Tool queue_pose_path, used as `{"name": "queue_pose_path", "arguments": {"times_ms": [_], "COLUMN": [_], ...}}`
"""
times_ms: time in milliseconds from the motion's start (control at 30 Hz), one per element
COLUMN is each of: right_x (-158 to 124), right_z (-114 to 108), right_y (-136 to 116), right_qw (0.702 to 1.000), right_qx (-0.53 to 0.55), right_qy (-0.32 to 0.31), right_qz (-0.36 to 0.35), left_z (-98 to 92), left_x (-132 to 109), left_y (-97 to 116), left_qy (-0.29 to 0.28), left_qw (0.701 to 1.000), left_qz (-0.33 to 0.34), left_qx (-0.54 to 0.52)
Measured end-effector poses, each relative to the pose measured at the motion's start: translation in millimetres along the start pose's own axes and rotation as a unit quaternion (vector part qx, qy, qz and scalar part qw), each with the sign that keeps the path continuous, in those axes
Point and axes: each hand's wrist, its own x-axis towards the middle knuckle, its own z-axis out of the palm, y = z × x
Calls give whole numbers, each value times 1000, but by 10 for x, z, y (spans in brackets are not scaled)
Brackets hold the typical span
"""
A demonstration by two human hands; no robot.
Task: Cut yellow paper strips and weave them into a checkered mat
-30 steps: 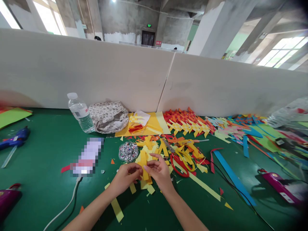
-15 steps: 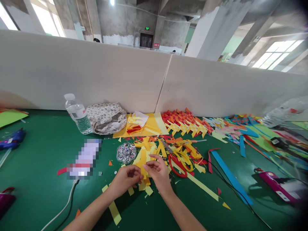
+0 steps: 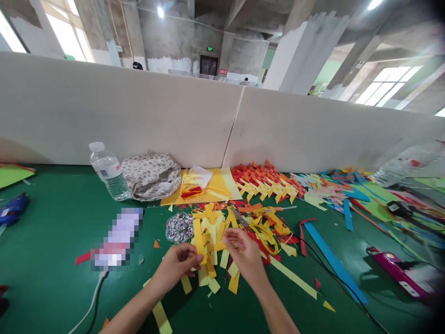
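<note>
My left hand (image 3: 179, 265) pinches a long yellow paper strip (image 3: 198, 239) that stands up over a loose heap of yellow and pale yellow strips (image 3: 211, 232). At the right side of the heap is my right hand (image 3: 245, 253), its fingers loosely curved and apart, the fingertips close to other yellow strips. Whether they touch one is not clear. Yellow-handled scissors (image 3: 267, 239) lie just beyond it, and a red handle (image 3: 266, 259) shows partly behind the hand. Left of the heap sits a clear container of small googly eyes (image 3: 180, 227).
Woven red-and-orange paper fish (image 3: 257, 175) lie along the white partition (image 3: 167, 116). A water bottle (image 3: 109, 174), a patterned cloth bag (image 3: 151, 178) and a phone with cable (image 3: 118, 236) are at left. A yellow glue gun (image 3: 278, 222) and purple power bank (image 3: 399, 273) are at right.
My hands have moved apart. The right hand has shifted right, away from the strip in the left hand, and the view has tilted slightly upward.
</note>
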Motion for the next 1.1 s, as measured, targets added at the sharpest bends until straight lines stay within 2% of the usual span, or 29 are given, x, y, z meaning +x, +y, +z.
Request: {"name": "queue_pose_path", "arguments": {"times_ms": [33,100,167,200,267,333,433,667,733,800,933,1000,1100], "right_x": [2,-5,-19,-22,-8,38,144,291,277,229,6,-153,-377], "right_z": [-143,-422,-630,-694,-739,-710,-645,-759,-785,-757,-525,-362,-138], "right_y": [24,113,231,288,374,408,389,245,151,27,-211,-270,-279], "right_qw": [996,960,910,892,861,835,819,811,821,843,896,926,937], "right_qx": [-87,-272,-409,-448,-504,-546,-570,-580,-565,-530,-434,-374,-348], "right_qy": [29,67,69,45,2,-7,2,18,43,70,85,53,-14], "right_qz": [-2,-6,19,48,72,72,64,77,74,58,33,13,26], "left_z": [-12,-35,-52,-59,-69,-82,-108,-145,-138,-130,-110,-98,-74], "left_x": [1,-6,-20,-27,-38,-38,-18,18,10,1,-8,-13,-29], "left_y": [17,66,119,140,165,161,116,86,105,121,139,143,146], "left_qy": [7,19,28,32,37,39,36,48,44,43,46,51,64], "left_qw": [1000,1000,999,999,998,997,996,995,996,996,996,996,994], "left_qz": [-2,-1,-2,-4,-8,-10,-8,-5,-2,1,6,14,38], "left_qx": [-8,-20,-34,-42,-58,-72,-85,-85,-81,-80,-81,-78,-80]}}
